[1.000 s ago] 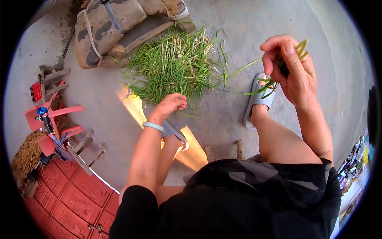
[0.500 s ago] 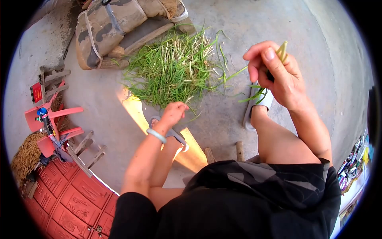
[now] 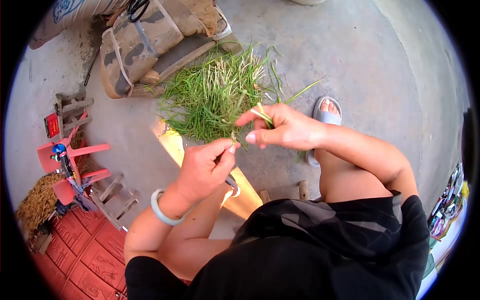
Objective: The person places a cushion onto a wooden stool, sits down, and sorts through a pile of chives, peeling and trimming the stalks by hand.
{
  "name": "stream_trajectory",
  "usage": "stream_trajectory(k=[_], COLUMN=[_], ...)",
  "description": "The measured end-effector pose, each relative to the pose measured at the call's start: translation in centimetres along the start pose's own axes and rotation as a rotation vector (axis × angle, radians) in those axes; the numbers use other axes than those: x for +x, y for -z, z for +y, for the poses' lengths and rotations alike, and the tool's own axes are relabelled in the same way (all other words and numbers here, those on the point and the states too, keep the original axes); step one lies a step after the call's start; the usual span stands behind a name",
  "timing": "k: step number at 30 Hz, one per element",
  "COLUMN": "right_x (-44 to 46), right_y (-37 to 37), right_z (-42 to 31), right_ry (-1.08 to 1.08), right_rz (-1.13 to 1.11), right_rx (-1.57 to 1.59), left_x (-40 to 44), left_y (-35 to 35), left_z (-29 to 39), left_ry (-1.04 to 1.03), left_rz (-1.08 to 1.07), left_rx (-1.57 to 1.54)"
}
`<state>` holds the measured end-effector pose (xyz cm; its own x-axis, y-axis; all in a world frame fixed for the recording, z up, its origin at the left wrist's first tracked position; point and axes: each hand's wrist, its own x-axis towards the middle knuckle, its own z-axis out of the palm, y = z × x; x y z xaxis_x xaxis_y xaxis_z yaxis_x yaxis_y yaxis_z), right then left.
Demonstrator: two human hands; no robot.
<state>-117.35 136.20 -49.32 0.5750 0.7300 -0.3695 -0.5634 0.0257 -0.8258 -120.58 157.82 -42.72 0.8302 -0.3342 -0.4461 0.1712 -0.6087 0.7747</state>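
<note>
My left hand, with a pale bangle at the wrist, pinches the end of a thin green stalk between thumb and forefinger. Just to its right, my right hand keeps a few pale-ended green stalks tucked in its curled fingers. Its forefinger and thumb point toward the pinched stalk, slightly apart. Beyond both hands, a loose heap of long green stalks with whitish ends lies on the concrete floor.
A strapped camouflage bundle on a wooden frame borders the heap. To the left are a pink plastic chair, small wooden stools and dry straw. A red panelled door is lower left. My sandalled foot rests on the right.
My right hand has come down and left, carrying its stalks, to beside my left hand. My left hand has drawn back slightly from the heap, a stalk pinched in it.
</note>
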Motion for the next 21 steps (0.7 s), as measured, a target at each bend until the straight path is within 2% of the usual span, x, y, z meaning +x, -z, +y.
stream_trajectory(k=[3,7,12,15,18,21], right_x=[0.7,2.1,4.2,4.9,5.5,6.2], right_y=[-0.5,-1.1,-2.0,-2.2,-2.3,-1.7], right_z=[0.4,1.2,3.6,3.2,3.8,4.2], right_ry=[-0.016,-0.057,0.026,0.054,0.038,-0.028], right_rz=[-0.066,-0.202,-0.180,-0.158,-0.074,0.013], right_rx=[0.010,-0.024,-0.136,-0.209,-0.222,-0.199], left_x=[0.1,0.2,-1.2,-2.2,-3.3,-4.2], left_y=[0.2,0.6,2.0,3.1,4.0,4.9], left_z=[0.9,0.0,-1.4,-3.1,-3.9,-3.6], left_ry=[-0.109,-0.095,-0.074,0.157,0.233,0.301], left_rz=[0.007,0.023,-0.029,-0.071,-0.065,-0.033], left_rx=[0.176,0.218,0.328,0.129,0.071,-0.173])
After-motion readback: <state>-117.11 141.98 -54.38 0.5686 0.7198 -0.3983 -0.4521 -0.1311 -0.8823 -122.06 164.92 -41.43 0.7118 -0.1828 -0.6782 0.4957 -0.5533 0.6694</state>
